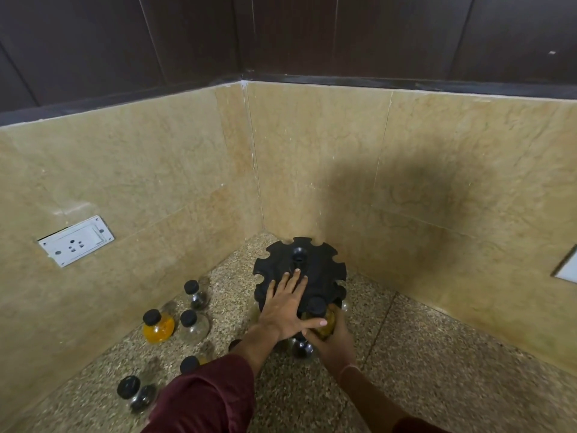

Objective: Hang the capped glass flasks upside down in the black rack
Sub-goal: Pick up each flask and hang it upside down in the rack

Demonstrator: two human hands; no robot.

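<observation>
No lettering can be made out on the caps, the rack or the wall plates.

Black rack [323, 270]: round, notched rim, standing in the counter corner, lower centre of the frame.

Left hand [285, 306]: palm flat on the rack top, fingers straight and spread apart, thumb stretched out to the right. Its maroon sleeve [212, 395] crosses the lower centre.

Right hand [332, 342]: just below the rack's near edge, fingers curled round a yellow-filled flask [326, 323]. The flask's black cap sits against the rack rim; whether it is seated in a notch cannot be told, as the left thumb lies across it.

Loose flasks, all black-capped, stand on the speckled counter [437, 354] left of the rack:
- orange-filled flask [158, 328], with a clear flask [194, 326] just beside it
- a dark-filled flask [196, 295] behind those two
- another dark-filled flask [137, 395] at lower left
- a cap [189, 364] half hidden by the left sleeve

A dark round shape [302, 348] lies between the wrists; what it is cannot be told.

Surroundings: beige stone wall [156, 182]; white socket plate [75, 240] at mid left; a white plate edge [566, 268] at far right.
</observation>
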